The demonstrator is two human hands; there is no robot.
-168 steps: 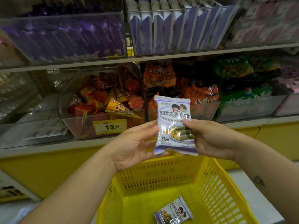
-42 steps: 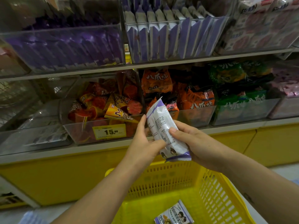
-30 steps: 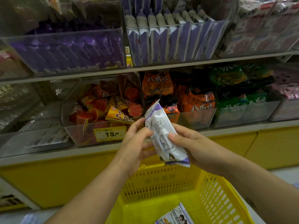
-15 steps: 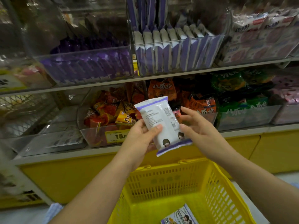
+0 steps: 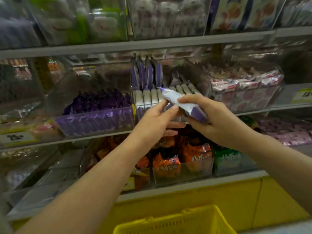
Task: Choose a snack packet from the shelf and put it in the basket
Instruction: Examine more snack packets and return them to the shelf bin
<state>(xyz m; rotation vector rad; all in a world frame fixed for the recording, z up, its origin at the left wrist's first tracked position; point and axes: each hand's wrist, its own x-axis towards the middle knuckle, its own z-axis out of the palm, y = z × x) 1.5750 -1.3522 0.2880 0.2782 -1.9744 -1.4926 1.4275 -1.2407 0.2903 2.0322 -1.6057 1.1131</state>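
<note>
Two hands hold white-purple snack packet (image 5: pixel 182 105): right hand (image 5: pixel 219 122) wraps it, left hand (image 5: pixel 155 122) pinches edge. Advice: release left, lower packet gently into yellow basket (image 5: pixel 177 222).

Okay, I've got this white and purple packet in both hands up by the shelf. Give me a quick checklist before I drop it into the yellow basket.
1. The right hand grips the white-and-purple plastic snack packet: ok.
2. The left hand pinches the packet's upper part: ok.
3. Packet free of the clear shelf bin of matching packets: cannot tell, it overlaps the bin in this view.
4. The yellow plastic mesh basket sits below the hands: ok, its rim shows at the bottom edge.
5. Room inside the basket: cannot tell, the inside is out of view.
6. Packet low enough to release: not ok, it is up at shelf level.
</note>
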